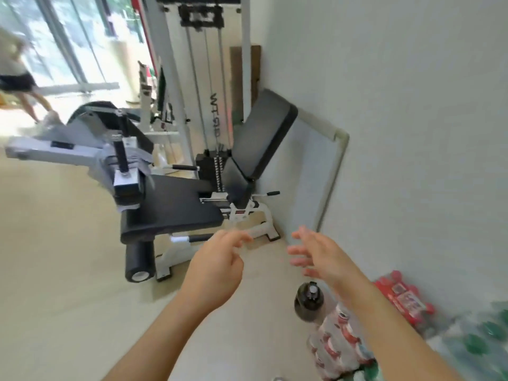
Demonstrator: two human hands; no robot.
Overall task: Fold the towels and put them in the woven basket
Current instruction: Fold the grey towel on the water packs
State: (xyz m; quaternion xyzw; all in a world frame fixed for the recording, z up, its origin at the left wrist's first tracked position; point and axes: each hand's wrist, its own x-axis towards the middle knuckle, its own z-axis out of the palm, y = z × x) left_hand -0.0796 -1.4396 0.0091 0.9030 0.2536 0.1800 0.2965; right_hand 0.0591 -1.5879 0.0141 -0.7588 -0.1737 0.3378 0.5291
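While both hands hang empty, left hand (217, 266) loosely curled, right hand (320, 255) spread wide, near gym machine (176, 204).

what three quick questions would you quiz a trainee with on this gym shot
1. True or false: the left hand and the right hand each grip a towel.
2. The grey towel lies: A) on the floor, B) draped over the arm of the exercise machine, C) in a basket.
3. Is the woven basket in view, yes or no?

Key: 1 false, both hands are open and hold nothing; 2 B; 3 no.
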